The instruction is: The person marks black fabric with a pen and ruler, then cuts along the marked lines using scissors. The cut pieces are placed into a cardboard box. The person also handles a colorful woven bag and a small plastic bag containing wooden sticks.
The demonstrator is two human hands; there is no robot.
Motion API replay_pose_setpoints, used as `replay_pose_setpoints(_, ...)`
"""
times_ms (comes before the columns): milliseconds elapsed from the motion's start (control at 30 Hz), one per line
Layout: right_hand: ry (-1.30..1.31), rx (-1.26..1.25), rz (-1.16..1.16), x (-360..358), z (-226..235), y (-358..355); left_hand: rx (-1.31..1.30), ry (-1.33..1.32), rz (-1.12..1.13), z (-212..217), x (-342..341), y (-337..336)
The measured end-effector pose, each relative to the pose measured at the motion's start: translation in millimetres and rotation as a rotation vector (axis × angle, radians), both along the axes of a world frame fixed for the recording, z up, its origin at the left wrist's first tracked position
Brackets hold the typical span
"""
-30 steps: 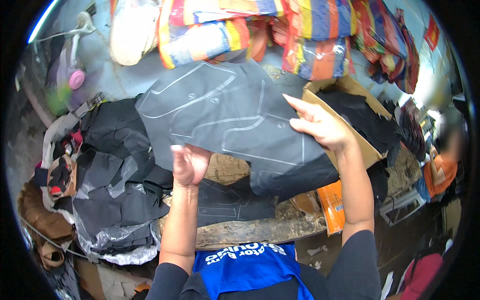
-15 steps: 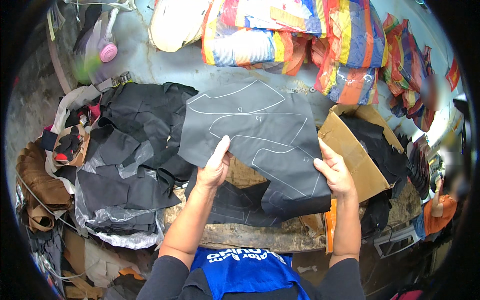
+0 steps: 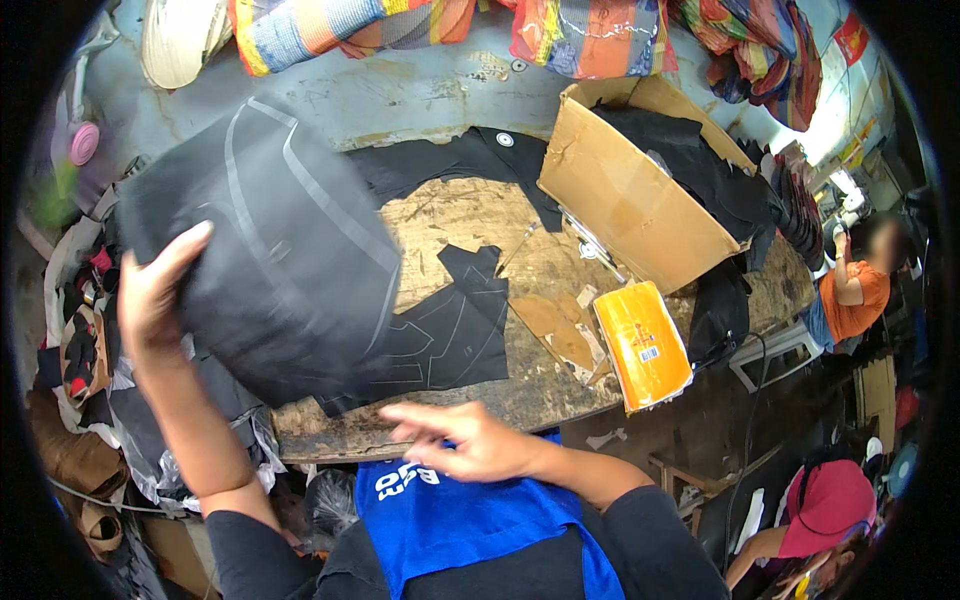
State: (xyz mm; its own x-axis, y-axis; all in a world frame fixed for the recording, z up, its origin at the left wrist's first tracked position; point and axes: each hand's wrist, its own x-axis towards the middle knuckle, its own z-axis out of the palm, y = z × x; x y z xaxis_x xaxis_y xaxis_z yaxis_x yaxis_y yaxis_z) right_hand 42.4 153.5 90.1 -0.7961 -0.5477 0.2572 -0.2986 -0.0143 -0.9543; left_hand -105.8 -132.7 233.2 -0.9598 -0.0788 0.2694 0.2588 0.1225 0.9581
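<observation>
My left hand [image 3: 155, 285] grips a black sheet of material [image 3: 300, 230] by its left edge, thumb on top. The sheet is tilted up over the left of the table, blurred by motion, with white outlines drawn on it. Over the table's front edge is my right hand [image 3: 465, 440], empty, its fingers stretched out and apart. Another black piece [image 3: 455, 325] with white drawn outlines lies flat on the worn wooden table [image 3: 430, 215], partly under the raised sheet.
An open cardboard box [image 3: 630, 190] of black pieces stands at the back right, with an orange-yellow packet [image 3: 645, 345] in front of it. Black scraps [image 3: 440, 160] lie along the back. Two other people [image 3: 855, 290] are at the right.
My right hand has let go of the sheet and dropped towards the table's front edge. My left hand has swung the sheet left. The view has turned right, showing more table.
</observation>
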Motion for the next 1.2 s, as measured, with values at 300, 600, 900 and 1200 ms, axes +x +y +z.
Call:
replay_pose_setpoints(300, -0.054, 0.560, -1.112, -28, -70, 139, -0.286, -0.080, -0.035, 15, 41, -33)
replay_pose_setpoints(600, 0.374, 1.035, -1.032, -157, -116, 151, -0.204, -0.616, -0.374, -235, -24, 135)
replay_pose_setpoints(900, 0.559, 1.297, -0.743, -206, -104, 181, -0.250, -0.224, -0.029, -254, -20, 163)
replay_pose_setpoints(1200, 0.622, 1.003, -1.020, -204, -96, 194, -0.447, 0.213, -0.198, -269, 7, 185)
